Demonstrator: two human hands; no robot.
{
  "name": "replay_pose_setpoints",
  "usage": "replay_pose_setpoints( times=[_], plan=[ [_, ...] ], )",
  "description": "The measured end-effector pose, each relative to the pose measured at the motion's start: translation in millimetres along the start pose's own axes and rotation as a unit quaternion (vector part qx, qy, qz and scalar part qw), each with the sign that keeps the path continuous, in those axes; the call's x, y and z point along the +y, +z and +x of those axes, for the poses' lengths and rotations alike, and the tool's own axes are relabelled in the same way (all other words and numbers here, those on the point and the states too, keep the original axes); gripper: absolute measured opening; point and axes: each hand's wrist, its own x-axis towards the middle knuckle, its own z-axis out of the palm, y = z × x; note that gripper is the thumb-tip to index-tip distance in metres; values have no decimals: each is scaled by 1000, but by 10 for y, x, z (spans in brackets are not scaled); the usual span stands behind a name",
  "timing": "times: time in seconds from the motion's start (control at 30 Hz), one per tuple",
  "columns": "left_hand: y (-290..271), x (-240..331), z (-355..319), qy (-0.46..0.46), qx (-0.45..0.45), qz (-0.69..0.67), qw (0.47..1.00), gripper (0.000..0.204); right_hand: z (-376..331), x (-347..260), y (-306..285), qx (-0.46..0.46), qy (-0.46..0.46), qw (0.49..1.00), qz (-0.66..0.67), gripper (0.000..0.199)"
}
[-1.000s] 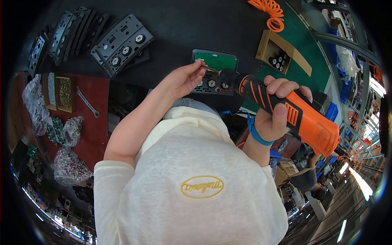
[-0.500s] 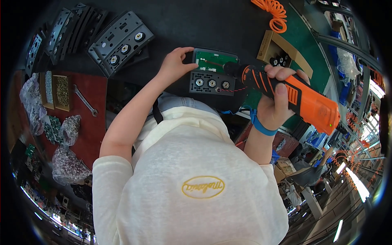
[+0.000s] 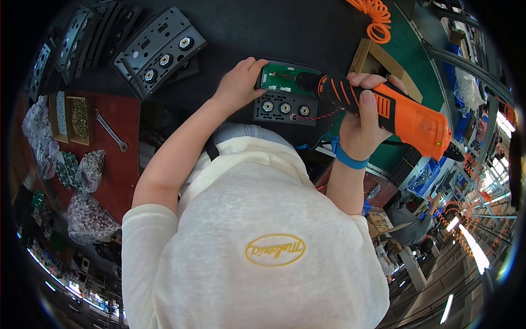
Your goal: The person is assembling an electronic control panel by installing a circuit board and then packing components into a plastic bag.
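Note:
My right hand [image 3: 370,112] is wrapped around an orange and black electric screwdriver [image 3: 408,118], held tilted with its nose to the left. The thin bit reaches over a green circuit board [image 3: 285,83] seated in a dark grey metal housing [image 3: 279,115]. Whether its tip touches a screw is too small to tell. On the housing's near face are three round fittings with metal nuts, and a twisted red and black wire [image 3: 322,116] leads off to the right. My left hand [image 3: 241,82] grips the housing's left edge, thumb and fingers closed on it.
Similar grey housings [image 3: 159,52] stand at the far left. A box of small screws [image 3: 80,118], a wrench [image 3: 111,131] and plastic bags of parts [image 3: 90,216] lie on the red surface. At the right are an open cardboard box [image 3: 386,63] and an orange coiled hose [image 3: 378,24].
The screwdriver's nose has shifted slightly left and its rear end has come up. My left thumb and fingers, spread beside the housing before, have closed on its left edge.

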Motion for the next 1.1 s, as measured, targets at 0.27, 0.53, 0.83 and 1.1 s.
replay_pose_setpoints(
  times=[0.27,0.53,0.83,1.1],
  plan=[
    [12,-24,11,-22,-1,-22,1000,56,-22,78,-2,-22,-10,999,-33,40],
    [34,-46,8,-15,3,-18,1000,57,-30,127,32,-26,-10,999,-17,40],
    [37,-23,-60,-13,9,-30,999,59,-11,142,45,-14,-5,1000,-26,40],
    [90,-15,-64,-24,32,-35,999,62,-13,144,41,-10,-2,1000,-26,40]
  ],
)
